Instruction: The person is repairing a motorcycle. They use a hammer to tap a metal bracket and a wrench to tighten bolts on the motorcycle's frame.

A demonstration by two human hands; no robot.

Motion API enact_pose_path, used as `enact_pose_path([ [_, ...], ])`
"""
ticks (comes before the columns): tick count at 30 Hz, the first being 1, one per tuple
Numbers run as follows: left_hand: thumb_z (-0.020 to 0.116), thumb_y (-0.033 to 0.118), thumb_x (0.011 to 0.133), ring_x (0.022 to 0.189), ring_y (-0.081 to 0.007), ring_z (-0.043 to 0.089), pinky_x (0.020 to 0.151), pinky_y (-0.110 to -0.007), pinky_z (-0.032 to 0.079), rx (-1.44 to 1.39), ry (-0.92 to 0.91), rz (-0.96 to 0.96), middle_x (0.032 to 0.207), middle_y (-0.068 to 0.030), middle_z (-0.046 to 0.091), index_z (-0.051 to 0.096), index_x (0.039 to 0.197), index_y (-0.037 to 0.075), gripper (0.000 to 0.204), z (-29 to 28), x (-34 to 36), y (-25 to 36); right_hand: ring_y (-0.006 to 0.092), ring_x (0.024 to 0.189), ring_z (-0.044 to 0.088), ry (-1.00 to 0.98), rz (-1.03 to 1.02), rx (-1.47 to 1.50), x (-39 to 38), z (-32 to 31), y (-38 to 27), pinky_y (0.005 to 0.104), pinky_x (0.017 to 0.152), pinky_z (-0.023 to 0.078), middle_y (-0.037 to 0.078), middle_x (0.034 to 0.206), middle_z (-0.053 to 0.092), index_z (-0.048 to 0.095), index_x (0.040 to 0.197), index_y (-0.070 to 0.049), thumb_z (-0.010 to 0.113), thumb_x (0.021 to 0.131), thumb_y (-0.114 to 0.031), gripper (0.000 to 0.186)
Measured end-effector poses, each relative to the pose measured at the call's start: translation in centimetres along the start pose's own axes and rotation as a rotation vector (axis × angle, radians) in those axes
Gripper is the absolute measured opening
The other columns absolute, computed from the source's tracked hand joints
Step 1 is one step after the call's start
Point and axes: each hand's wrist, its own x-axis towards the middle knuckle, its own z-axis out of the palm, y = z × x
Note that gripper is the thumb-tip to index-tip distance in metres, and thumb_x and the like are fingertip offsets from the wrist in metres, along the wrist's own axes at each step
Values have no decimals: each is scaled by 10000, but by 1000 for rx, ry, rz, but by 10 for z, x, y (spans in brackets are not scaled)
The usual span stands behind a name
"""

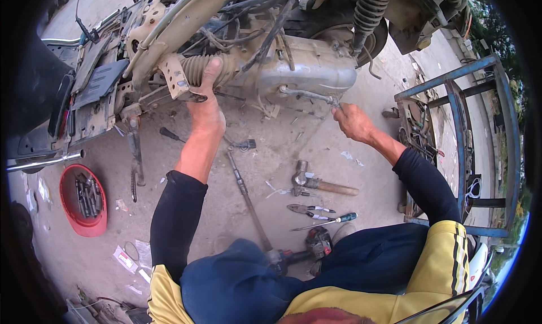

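Note:
A dusty, partly stripped scooter fills the upper view, its silver engine casing [316,70] at the centre. My right hand [354,122] is closed round the outer end of a metal socket wrench [307,94], whose other end meets the casing's lower edge. Farther left, my left hand [206,106] grips the ribbed rubber bellows [195,70] beside a tan metal bracket [173,77]. Its thumb lies up along the ribs; the other fingers are mostly hidden.
On the ground lie a hammer [327,184], pliers [310,211], a screwdriver [327,221] and a cordless power tool [279,261] with a long bar [245,194]. A red bowl [92,227] of sockets sits left. A blue metal frame [513,143] stands right.

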Motion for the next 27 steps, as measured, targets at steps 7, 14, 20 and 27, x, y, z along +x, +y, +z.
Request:
enact_pose_path([
  [7, 876, 243, 828, 1147, -169, 624, 1068, -375, 461, -131, 85, 50, 1234, -34, 652, 582, 1292, 88, 571, 10, -5, -2, 523, 985, 631, 109, -38, 0, -7, 5, -4, 571, 889, 475, 351, 950, 665, 632, 1003, 73, 478, 1055, -335, 439],
  [14, 867, 196, 832, 1144, -168, 628, 1071, -360, 471, -234, 8, -92, 1208, -30, 659, 591, 1257, 99, 516, 17, -10, 16, 538, 949, 631, 131, -100, 36, 9, 16, 13, 570, 857, 486, 373, 931, 651, 638, 954, 91, 495, 1041, -328, 451],
  [20, 859, 156, 808, 1099, -162, 633, 1047, -354, 484, -244, 67, 2, 1187, -18, 655, 579, 1264, 133, 535, 20, -5, 11, 538, 943, 635, 81, -76, 23, 15, 5, 6, 580, 843, 486, 369, 931, 655, 629, 983, 91, 494, 1042, -327, 443],
  [27, 842, 194, 848, 1135, -163, 619, 1054, -362, 474, -220, -8, 9, 1209, -23, 639, 560, 1303, 139, 539, 14, -7, 13, 538, 923, 633, 102, -75, 148, 0, 15, 10, 581, 824, 484, 361, 920, 660, 622, 1014, 70, 488, 1050, -317, 412],
])
